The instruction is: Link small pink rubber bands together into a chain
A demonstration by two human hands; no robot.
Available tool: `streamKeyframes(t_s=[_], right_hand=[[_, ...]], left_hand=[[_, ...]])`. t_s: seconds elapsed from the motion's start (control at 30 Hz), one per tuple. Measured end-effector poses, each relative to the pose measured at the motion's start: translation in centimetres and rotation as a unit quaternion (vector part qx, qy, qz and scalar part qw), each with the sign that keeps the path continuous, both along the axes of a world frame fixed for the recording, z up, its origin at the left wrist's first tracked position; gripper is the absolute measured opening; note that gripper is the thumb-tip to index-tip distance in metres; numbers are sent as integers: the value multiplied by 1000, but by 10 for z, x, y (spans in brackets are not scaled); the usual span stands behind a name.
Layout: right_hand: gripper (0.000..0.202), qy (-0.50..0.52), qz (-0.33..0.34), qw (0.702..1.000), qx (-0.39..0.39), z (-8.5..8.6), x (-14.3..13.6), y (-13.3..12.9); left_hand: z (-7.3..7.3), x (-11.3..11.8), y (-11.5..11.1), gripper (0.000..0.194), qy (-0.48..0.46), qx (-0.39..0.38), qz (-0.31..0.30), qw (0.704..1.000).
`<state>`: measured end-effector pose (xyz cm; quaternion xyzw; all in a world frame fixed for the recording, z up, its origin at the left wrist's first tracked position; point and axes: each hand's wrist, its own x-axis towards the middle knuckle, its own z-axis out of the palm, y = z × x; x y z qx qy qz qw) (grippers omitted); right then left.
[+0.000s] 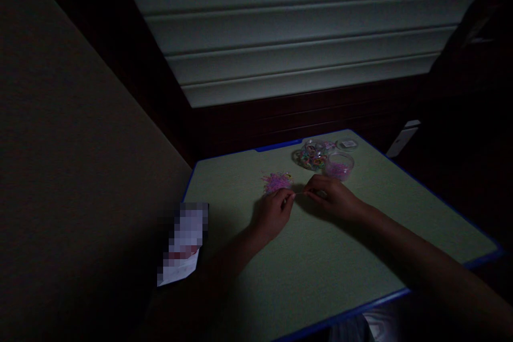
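My left hand (274,212) and my right hand (334,196) are close together over the middle of the table. A thin, light strand (300,193) stretches between their fingertips, pinched at each end; what it is made of is too small to tell. Just behind my left hand lies a pile of small pink and purple pieces (277,182). Beyond my right hand stands a round clear container (340,165) with pink pieces inside. Next to it is a clear jar (313,154) with multicoloured pieces in and around it.
The pale green table (280,278) has a blue edge. A clear lid (347,144) lies at the back right. A blurred sheet or screen (184,243) is at the left edge. Behind the table rises a slatted panel (304,26); a tan wall (80,144) borders the left.
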<state>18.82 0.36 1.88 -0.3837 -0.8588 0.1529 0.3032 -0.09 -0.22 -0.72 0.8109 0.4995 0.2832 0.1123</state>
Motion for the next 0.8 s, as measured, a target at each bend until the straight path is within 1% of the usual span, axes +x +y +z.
streamKeyframes(t_s=[0.1,0.2,0.27,0.33,0.4,0.47,0.57,0.67,0.73,0.8], right_hand=[[18,-19,5,1000,-2,3,3,1],[16,-21,-6,1000,2,8,8,2],[17,-17,-31,999,18,13,13,3],[17,-22,-86,994,58,20,21,4],[19,-55,-172,977,115,25,31,6],[21,-112,-253,947,165,29,40,8],[23,-191,-332,902,201,30,53,12],[24,-229,-374,876,202,28,60,15],[23,-238,-382,872,191,26,62,16],[23,-238,-381,875,178,25,63,17]], left_hand=[[-1,0,0,21,-10,-3,-9,1000],[-2,-1,0,21,-14,-6,-11,1000],[-2,-1,1,21,-16,-13,-4,1000],[-3,-1,1,22,-17,-17,3,1000],[-3,-1,0,22,-14,-15,7,1000],[-3,-1,0,22,-10,-12,7,1000],[-3,-1,0,21,-8,-11,3,1000],[-4,-1,1,20,-15,-13,0,1000],[-4,-1,1,21,-17,-14,3,1000],[-4,-1,0,21,-13,-15,4,1000]])
